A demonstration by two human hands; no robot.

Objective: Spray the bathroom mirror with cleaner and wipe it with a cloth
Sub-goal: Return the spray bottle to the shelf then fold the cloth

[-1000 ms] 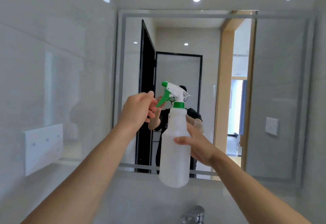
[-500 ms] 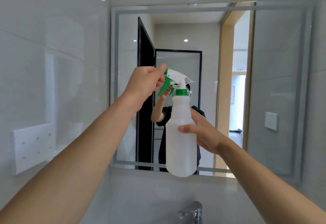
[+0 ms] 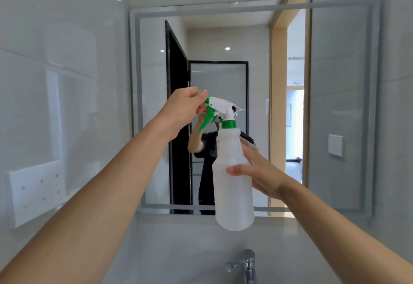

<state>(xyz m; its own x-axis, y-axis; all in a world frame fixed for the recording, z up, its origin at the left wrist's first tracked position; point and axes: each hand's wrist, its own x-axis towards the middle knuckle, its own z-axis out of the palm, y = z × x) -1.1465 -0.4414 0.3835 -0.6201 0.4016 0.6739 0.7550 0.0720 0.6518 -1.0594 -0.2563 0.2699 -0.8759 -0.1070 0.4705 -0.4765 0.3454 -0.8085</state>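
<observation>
A translucent white spray bottle with a green collar, green trigger and white head is held upright in front of the bathroom mirror. My right hand grips the bottle's body from the right, thumb across its front. My left hand pinches the green nozzle tip at the left end of the spray head. The mirror hangs on the wall straight ahead and reflects a person, a black door frame and a wooden doorway. No cloth is in view.
A chrome faucet rises at the bottom centre below the mirror. A white panel with small holes is mounted on the glossy tiled left wall. The wall plate at the right shows as a reflection in the mirror.
Both hands lifted the bottle higher, then held it level. My left hand moved from beside the trigger up to the nozzle tip and now pinches it.
</observation>
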